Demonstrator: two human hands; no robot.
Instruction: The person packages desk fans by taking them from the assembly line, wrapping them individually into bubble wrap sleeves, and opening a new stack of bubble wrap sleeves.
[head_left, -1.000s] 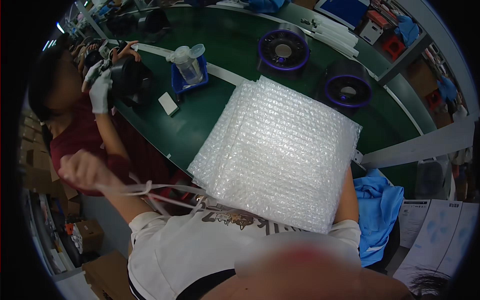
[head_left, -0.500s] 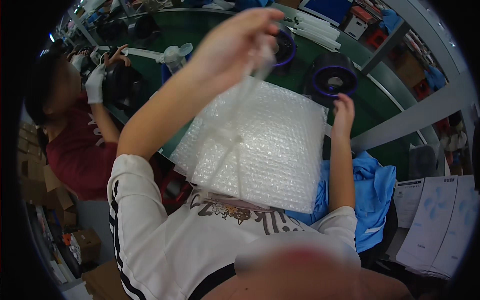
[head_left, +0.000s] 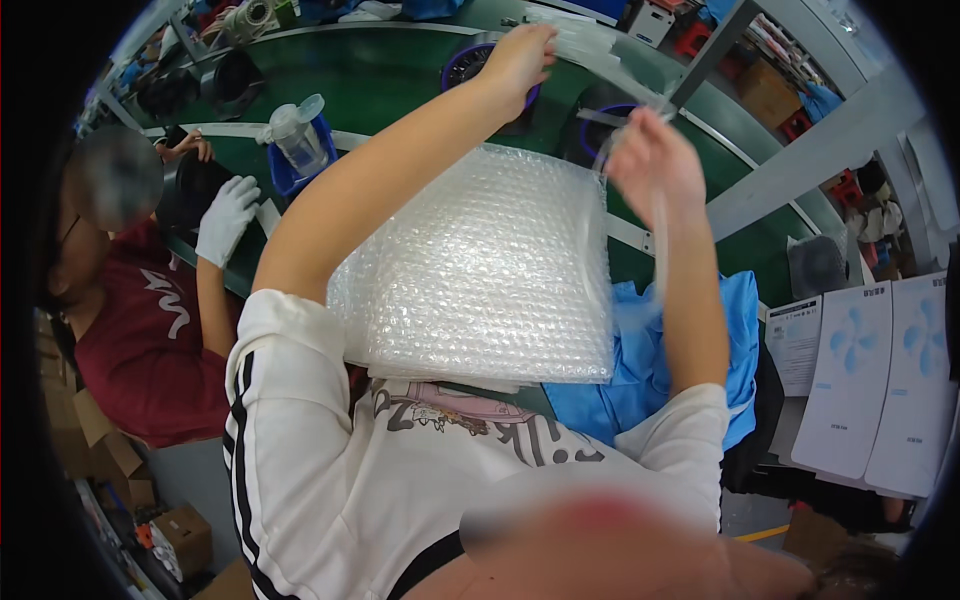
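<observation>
A stack of clear bubble wrap sheets (head_left: 480, 270) lies in front of me, its near edge close to my body. Beyond its far edge, my left hand (head_left: 520, 65) is raised with fingers curled; what they hold, if anything, is hard to make out. My right hand (head_left: 655, 165) is up past the stack's far right corner, pinching a thin translucent strip (head_left: 661, 240). The strip is smeared by motion and hangs down along my right wrist. Behind my hands stand black round fan-like units with purple rims, one (head_left: 468, 66) partly hidden by my left hand.
A blue bin (head_left: 290, 180) with a clear plastic container stands on the green work surface (head_left: 370, 75). Blue cloth (head_left: 725, 340) lies at right, beside printed white sheets (head_left: 850, 380). A grey metal post (head_left: 790, 165) slants in. At left, a co-worker's gloved hand (head_left: 228, 215) handles a black part.
The strip that lay knotted across the bubble wrap is off it and now in my right hand. My right hand has risen; my left has moved slightly. The co-worker's gloved hand has moved lower.
</observation>
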